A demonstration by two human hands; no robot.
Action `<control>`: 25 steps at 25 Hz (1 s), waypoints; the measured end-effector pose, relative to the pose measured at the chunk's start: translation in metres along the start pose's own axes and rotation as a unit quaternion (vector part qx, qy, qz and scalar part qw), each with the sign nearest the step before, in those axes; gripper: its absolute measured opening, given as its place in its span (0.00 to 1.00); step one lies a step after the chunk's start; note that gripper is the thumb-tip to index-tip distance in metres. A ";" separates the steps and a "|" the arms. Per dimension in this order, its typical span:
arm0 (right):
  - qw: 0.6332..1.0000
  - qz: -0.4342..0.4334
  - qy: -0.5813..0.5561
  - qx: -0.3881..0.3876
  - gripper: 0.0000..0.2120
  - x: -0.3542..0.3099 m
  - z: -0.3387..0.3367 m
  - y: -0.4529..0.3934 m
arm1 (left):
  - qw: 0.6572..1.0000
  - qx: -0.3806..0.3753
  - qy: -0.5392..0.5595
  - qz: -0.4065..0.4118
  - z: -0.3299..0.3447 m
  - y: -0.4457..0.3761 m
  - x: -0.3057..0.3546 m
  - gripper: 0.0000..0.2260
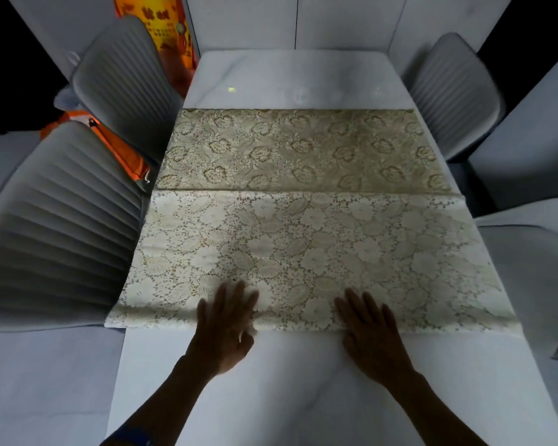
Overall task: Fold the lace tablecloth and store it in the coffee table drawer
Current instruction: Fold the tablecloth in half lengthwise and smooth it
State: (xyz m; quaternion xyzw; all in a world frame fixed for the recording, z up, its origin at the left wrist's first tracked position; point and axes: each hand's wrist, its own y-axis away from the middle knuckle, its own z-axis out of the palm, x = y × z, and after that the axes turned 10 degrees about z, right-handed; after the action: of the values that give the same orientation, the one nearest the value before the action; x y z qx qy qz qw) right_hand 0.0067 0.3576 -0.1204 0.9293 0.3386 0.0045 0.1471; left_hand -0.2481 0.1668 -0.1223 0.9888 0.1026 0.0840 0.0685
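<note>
Lace tablecloth [303, 220] lying half-folded across white bench [271, 397], frame centre. Left hand [226, 329] and right hand [371, 336] resting apart, fingers flat on near fold edge, likely pressing crease smooth, gripping nothing. Coffee table drawer not in view.

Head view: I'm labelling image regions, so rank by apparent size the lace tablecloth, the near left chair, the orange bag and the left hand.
1. lace tablecloth
2. near left chair, enlarged by nearness
3. orange bag, partly hidden, and left hand look alike; unranked.
</note>
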 end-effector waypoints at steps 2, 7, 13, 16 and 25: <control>0.999 -0.022 -0.005 -0.029 0.33 0.008 0.002 -0.002 | 1.000 -0.009 -0.026 -0.013 -0.004 0.007 0.011 0.32; 0.998 -0.024 0.003 -0.052 0.35 0.013 0.001 -0.006 | 0.999 0.006 -0.051 -0.002 -0.006 0.005 0.011 0.34; 0.999 -0.004 -0.013 -0.041 0.35 0.004 0.007 -0.002 | 0.998 0.039 -0.036 0.027 0.010 0.000 0.007 0.36; 1.000 -0.011 -0.012 -0.010 0.32 0.003 -0.002 -0.003 | 0.992 0.052 -0.099 0.064 0.003 -0.003 0.013 0.33; 0.997 0.020 0.004 0.074 0.26 0.021 -0.005 0.000 | 0.986 0.012 -0.163 0.037 -0.014 -0.015 0.026 0.27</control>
State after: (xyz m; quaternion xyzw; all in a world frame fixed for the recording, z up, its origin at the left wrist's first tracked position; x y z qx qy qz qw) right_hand 0.0225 0.3726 -0.1177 0.9441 0.3201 -0.0143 0.0769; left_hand -0.2282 0.1881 -0.1073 0.9931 0.0545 -0.0774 0.0690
